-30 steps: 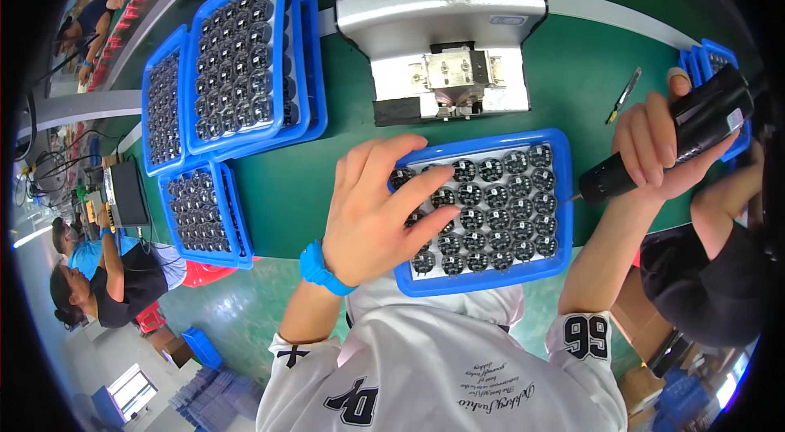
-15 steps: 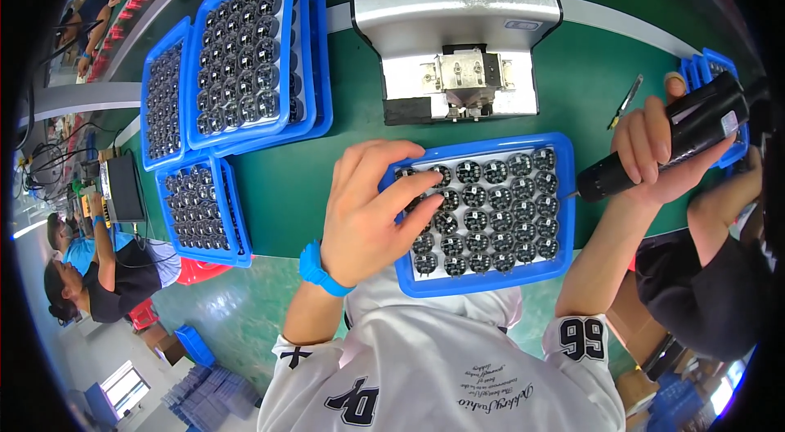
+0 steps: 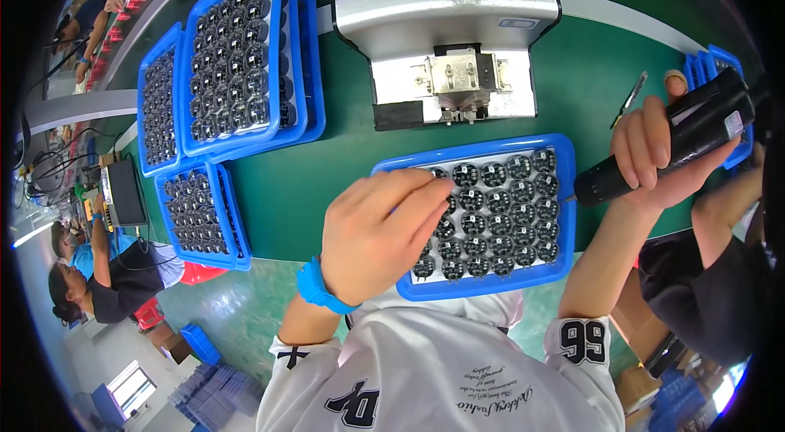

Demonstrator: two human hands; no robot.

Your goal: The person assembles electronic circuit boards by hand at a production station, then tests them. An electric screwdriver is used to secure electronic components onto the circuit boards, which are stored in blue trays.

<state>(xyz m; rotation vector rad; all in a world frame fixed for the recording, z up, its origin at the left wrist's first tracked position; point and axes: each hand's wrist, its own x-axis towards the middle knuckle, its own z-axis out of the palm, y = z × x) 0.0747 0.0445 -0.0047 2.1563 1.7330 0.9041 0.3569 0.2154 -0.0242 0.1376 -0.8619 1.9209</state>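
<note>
Head view, green bench, stacked blue trays, grey machine, workshop floor

The green bench carried blue trays, a grey machine and perhaps tweezers.

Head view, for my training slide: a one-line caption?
Left hand rests on a blue tray of round black parts while the right hand grips a black electric screwdriver.
</note>
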